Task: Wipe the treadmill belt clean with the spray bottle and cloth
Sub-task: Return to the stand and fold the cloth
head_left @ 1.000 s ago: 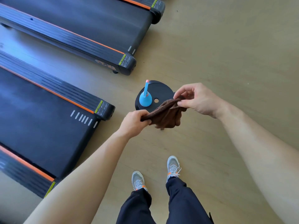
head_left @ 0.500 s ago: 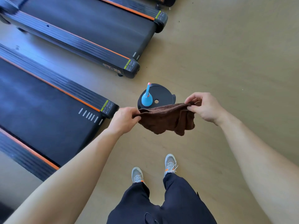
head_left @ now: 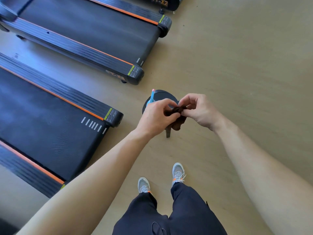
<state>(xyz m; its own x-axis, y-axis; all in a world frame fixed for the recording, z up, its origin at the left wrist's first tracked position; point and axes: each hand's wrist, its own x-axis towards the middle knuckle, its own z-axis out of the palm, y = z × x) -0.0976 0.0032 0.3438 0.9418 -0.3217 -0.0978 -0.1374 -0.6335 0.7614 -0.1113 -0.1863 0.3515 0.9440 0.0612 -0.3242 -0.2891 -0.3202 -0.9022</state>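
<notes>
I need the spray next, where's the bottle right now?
The blue spray bottle stands on the round black stool at center frame, just beyond the left hand, past the near treadmill's end.

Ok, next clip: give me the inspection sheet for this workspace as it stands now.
Surface: nearest treadmill belt black, bare; wetness cannot be judged.
Job's things: brown cloth bunched between both hands; blue spray bottle upright on a round black stool.
Clutter: nothing seen.
Grippers: left hand and right hand both pinch the cloth.
Cables: nothing seen.
Surroundings: second treadmill beyond, wooden floor, grey shoes.
</notes>
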